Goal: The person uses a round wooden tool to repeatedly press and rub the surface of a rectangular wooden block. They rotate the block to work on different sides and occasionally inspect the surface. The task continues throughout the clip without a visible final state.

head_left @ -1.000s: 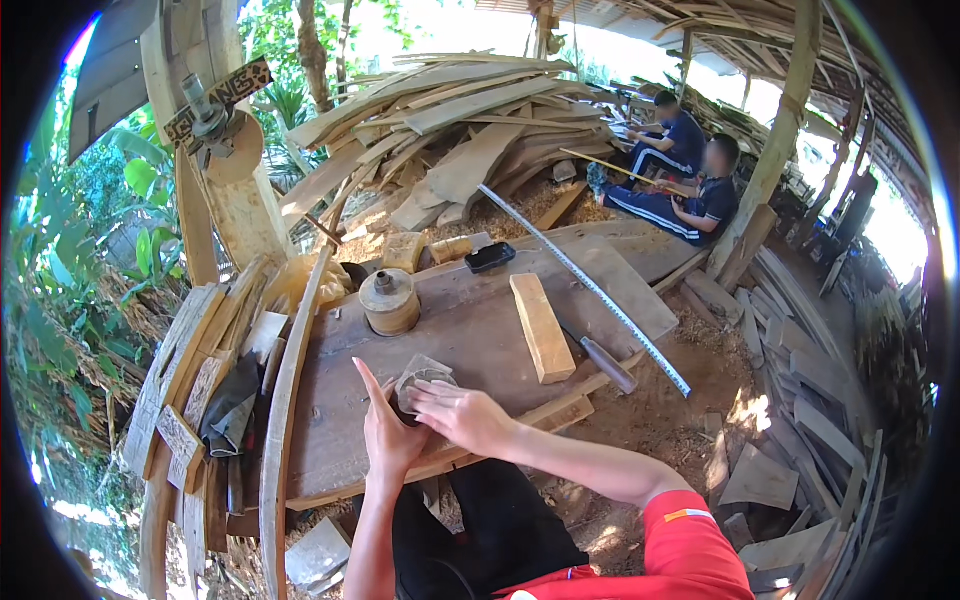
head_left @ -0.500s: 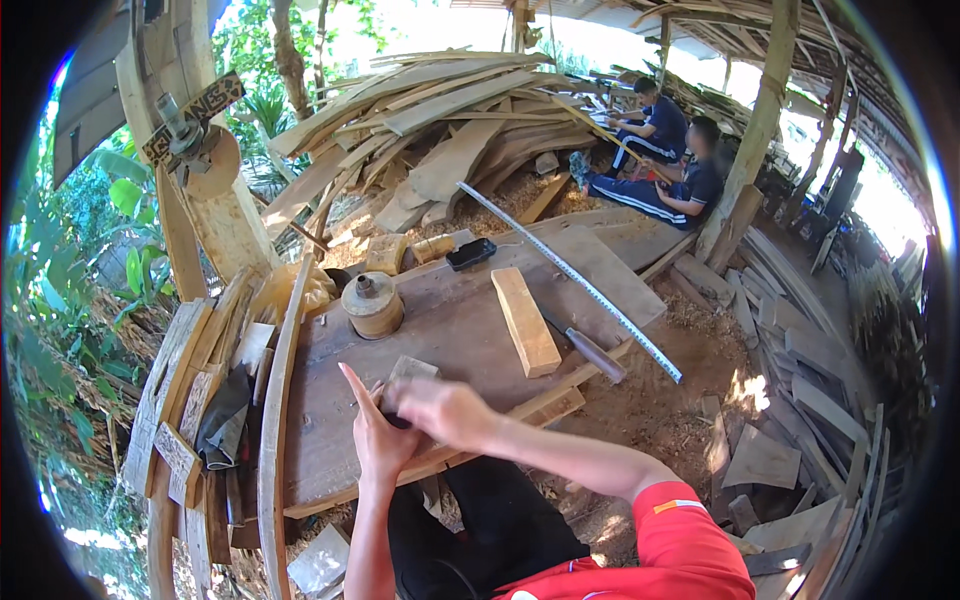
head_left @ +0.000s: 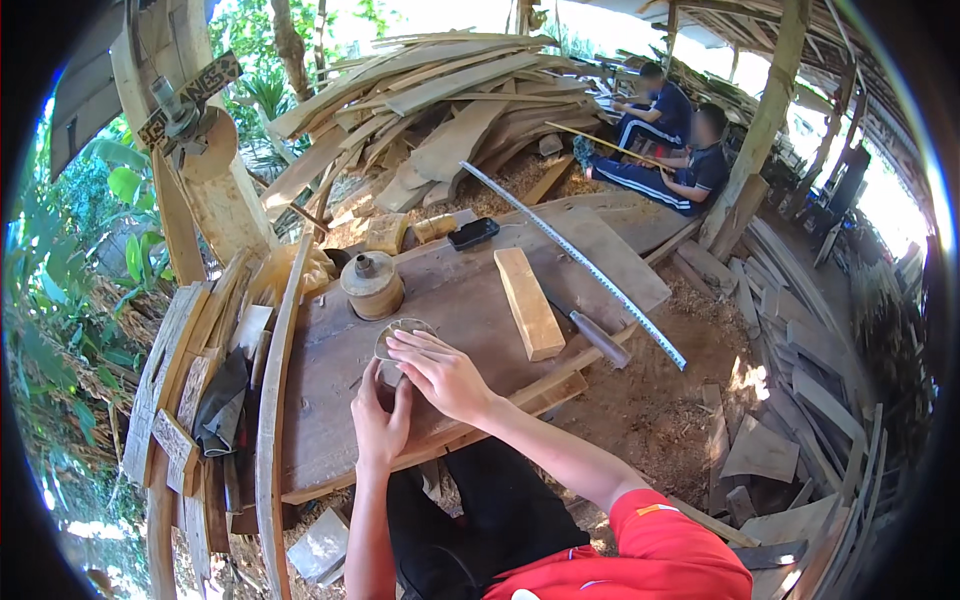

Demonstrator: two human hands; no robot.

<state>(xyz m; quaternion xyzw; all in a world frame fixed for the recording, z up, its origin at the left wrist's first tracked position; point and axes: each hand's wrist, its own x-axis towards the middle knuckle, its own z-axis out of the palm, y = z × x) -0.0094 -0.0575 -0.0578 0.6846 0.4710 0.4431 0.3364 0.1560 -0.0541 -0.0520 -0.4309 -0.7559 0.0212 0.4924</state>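
Here the left hand (head_left: 381,428) curls at the near edge of the disc (head_left: 405,326), how tightly can't be told; the right hand (head_left: 442,378) lies over it, fingers together, seemingly steadying it. Beyond the grip sits the pot (head_left: 371,288); rightward, the block (head_left: 529,304) and handled tool (head_left: 600,339), apparently parked within reach.
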